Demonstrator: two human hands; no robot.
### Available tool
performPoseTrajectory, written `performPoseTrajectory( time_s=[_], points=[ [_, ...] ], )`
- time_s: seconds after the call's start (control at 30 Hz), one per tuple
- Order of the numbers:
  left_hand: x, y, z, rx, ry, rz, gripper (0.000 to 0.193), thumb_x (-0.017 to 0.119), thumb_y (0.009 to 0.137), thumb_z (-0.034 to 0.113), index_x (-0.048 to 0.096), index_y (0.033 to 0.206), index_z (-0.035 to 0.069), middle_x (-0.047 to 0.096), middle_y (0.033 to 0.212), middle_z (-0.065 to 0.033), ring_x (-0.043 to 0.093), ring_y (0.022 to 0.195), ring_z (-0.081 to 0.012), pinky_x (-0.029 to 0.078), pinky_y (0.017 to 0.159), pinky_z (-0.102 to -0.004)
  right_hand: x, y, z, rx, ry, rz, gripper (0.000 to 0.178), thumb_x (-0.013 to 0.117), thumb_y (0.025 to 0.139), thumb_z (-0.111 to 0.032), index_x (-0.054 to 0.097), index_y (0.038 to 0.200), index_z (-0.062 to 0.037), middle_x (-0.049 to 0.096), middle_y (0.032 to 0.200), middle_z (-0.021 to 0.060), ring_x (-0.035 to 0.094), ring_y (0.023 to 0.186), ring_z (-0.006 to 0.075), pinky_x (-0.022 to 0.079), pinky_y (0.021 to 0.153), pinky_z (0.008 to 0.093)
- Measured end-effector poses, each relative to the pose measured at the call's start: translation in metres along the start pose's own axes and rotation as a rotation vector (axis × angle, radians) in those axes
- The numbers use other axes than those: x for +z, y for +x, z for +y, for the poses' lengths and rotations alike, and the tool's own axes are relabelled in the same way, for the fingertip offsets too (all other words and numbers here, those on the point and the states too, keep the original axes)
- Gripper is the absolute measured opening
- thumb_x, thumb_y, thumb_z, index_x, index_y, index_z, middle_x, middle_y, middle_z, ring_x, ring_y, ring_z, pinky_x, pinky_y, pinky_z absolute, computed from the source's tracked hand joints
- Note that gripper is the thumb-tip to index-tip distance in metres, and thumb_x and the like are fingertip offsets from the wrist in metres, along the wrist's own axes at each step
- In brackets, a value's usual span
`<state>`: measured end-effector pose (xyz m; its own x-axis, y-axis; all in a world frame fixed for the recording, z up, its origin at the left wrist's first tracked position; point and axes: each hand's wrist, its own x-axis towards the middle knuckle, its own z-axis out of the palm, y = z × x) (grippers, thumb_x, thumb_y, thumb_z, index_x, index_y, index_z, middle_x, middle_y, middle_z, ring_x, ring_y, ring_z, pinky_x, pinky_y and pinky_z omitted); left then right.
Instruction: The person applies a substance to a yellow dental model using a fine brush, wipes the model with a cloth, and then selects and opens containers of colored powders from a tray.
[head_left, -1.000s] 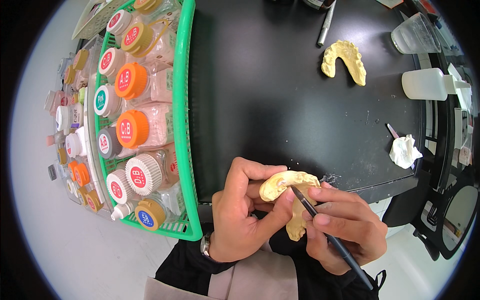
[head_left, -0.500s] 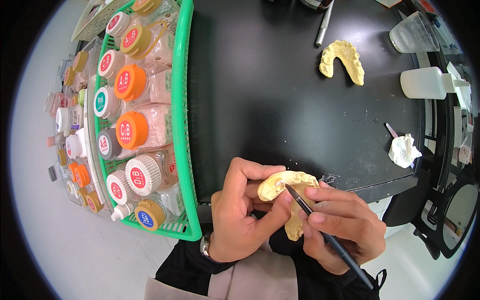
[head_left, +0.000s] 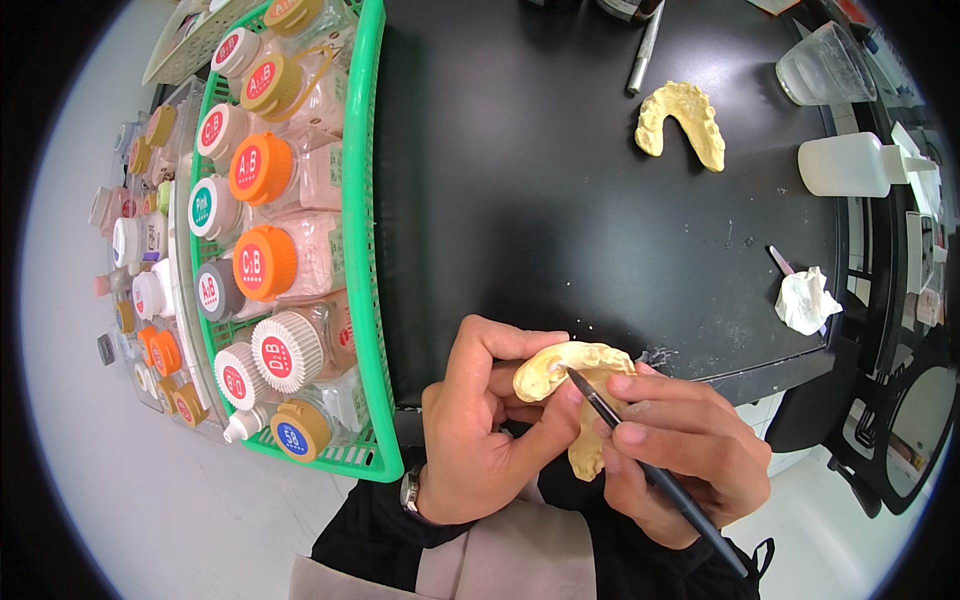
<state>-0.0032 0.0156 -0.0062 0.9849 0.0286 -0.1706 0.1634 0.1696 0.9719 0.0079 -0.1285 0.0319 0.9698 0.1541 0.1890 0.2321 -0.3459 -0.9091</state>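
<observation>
Just off the table's front edge, my left hand (head_left: pixel 492 428) is closed around a yellow plaster dental cast (head_left: pixel 568 357), thumb on the near side and index finger curled behind. A small whitish patch shows on the cast near the tip of a slim dark-handled brush (head_left: pixel 672 487). My right hand (head_left: pixel 697 452) pinches this brush close to its pointed end, which touches or nearly touches the cast's inner side. The right fingers also rest against the cast's right part, whose lower arm hangs below them. A second yellow dental cast (head_left: pixel 682 122), horseshoe-shaped, lies on the table at the far right.
A green basket (head_left: pixel 372 250) full of capped powder bottles (head_left: pixel 262 168) stands at left. On the black table (head_left: pixel 500 180) are a metal handpiece-like rod (head_left: pixel 646 50), a clear plastic cup (head_left: pixel 825 66), a white squeeze bottle (head_left: pixel 843 165) and a crumpled tissue (head_left: pixel 806 302). White crumbs are scattered around.
Almost nothing differs. The view has shifted very slightly; both hands keep the same hold, and the brush tip stays at the same spot on the cast.
</observation>
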Motion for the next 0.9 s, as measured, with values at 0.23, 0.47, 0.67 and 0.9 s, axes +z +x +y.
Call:
performPoseTrajectory(
  time_s=[0.23,0.47,0.67,0.9],
  points=[
    [0.0002,-0.0003,-0.0002,0.003,0.009,0.0,0.031,0.063,0.084,0.005,0.044,0.105,-0.005,0.066,0.09,-0.0142,0.066,0.082,-0.0138,0.056,0.067,-0.0232,0.0003,-0.0023,0.0016,-0.016,-0.003,0.01,0.025,0.077,0.059,0.005,0.066,0.079,-0.0054,0.067,0.082,0.0089,0.067,0.089,0.0266,0.055,0.08,0.0395],
    [0.0005,0.0001,0.0002,0.01,0.012,0.004,0.031,0.063,0.084,0.005,0.044,0.105,-0.005,0.066,0.09,-0.0145,0.066,0.081,-0.0139,0.056,0.066,-0.0235,0.0024,-0.0006,0.0038,-0.051,0.001,0.025,0.024,0.075,0.061,0.004,0.062,0.08,-0.0046,0.066,0.076,0.0121,0.067,0.083,0.0283,0.054,0.079,0.0406],
    [-0.0002,-0.0001,-0.0005,0.011,0.016,0.0,0.031,0.063,0.084,0.005,0.044,0.105,-0.005,0.066,0.089,-0.0139,0.066,0.08,-0.0139,0.056,0.066,-0.0236,0.0008,-0.0017,0.0017,-0.006,0.019,0.017,0.025,0.076,0.06,0.005,0.067,0.08,-0.0053,0.066,0.081,0.0088,0.067,0.089,0.0261,0.055,0.08,0.0394],
    [-0.0005,-0.0001,-0.0017,0.026,0.004,-0.004,0.031,0.063,0.084,0.005,0.044,0.105,-0.005,0.065,0.09,-0.0139,0.066,0.081,-0.0142,0.056,0.066,-0.0235,0.0011,-0.0002,0.0034,-0.049,-0.006,0.007,0.023,0.076,0.063,0.001,0.062,0.08,-0.0052,0.066,0.076,0.0112,0.068,0.083,0.028,0.054,0.08,0.0408]
  ],
)
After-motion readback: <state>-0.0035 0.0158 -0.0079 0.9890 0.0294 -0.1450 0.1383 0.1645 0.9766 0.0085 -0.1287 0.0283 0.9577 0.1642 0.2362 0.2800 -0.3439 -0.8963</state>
